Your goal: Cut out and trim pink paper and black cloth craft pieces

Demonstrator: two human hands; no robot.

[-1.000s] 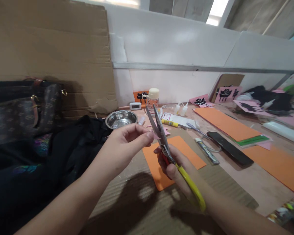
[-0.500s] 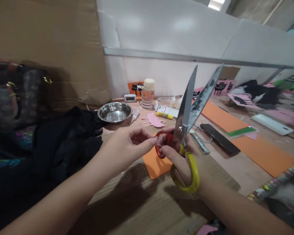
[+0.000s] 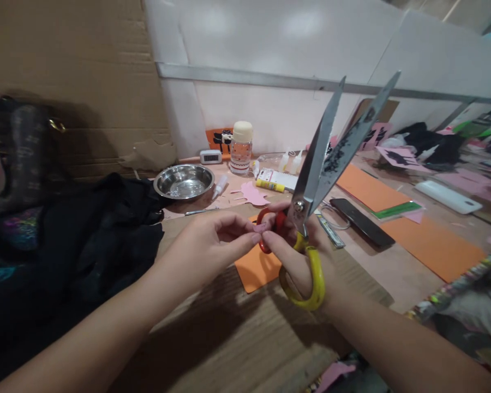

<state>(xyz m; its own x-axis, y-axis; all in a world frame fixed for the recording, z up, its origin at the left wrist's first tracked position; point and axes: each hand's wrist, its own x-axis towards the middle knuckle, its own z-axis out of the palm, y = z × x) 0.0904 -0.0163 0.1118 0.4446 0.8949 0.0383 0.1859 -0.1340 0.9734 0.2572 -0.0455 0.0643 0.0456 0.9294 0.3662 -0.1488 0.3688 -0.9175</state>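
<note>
Between the fingertips of my left hand (image 3: 216, 243) is a small pink paper piece (image 3: 260, 227), pinched close to my right thumb. My right hand (image 3: 290, 254) has its thumb through the yellow loop of a large pair of scissors (image 3: 309, 191), and its other fingers are by the red loop. The scissor blades point up and away from me and stand apart, with dark specks on one blade. Beneath my hands lies an orange card (image 3: 256, 273) on the wooden board (image 3: 213, 338). Whether my right fingertips also grip the pink piece, I cannot tell.
Behind my hands are a steel bowl (image 3: 184, 183), a small bottle (image 3: 241, 150), a yellow glue stick (image 3: 270, 186) and a pink paper cut-out (image 3: 251, 194). To the right lie a black phone (image 3: 362, 222) and orange sheets (image 3: 433, 245). Dark cloth (image 3: 94, 256) covers the left.
The scissors have tilted further to the right, their tips now higher in view. The pink piece between my fingertips has turned and shows more. The whole view has shifted slightly.
</note>
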